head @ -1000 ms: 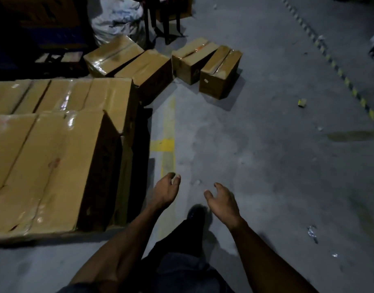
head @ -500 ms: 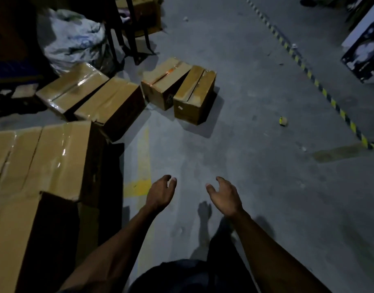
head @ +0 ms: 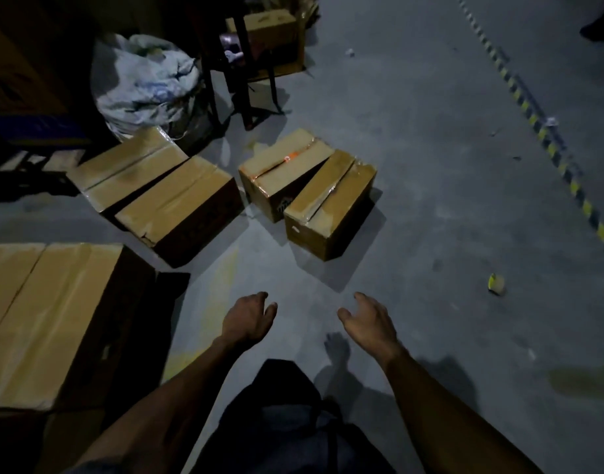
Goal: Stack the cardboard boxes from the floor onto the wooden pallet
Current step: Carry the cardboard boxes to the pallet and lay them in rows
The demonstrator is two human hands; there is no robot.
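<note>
Several taped cardboard boxes lie on the grey floor ahead. The nearest box (head: 328,203) sits right of centre, touching a box with an orange mark (head: 283,169). To the left lie two larger boxes side by side, a near one (head: 177,206) and a far one (head: 126,165). At the left edge stands a stack of big boxes (head: 51,316); the pallet beneath it is hidden. My left hand (head: 247,319) and my right hand (head: 370,321) hang empty over the floor, fingers apart, short of the nearest box.
A white sack (head: 143,83) and dark chair legs (head: 239,80) stand behind the boxes, with another box (head: 266,32) further back. Yellow-black floor tape (head: 546,138) runs along the right. A small yellow scrap (head: 496,283) lies on the floor.
The view has advanced toward the floor boxes, which now look larger and closer. The stack slid left and down in the frame. Both hands stay empty and spread slightly wider.
</note>
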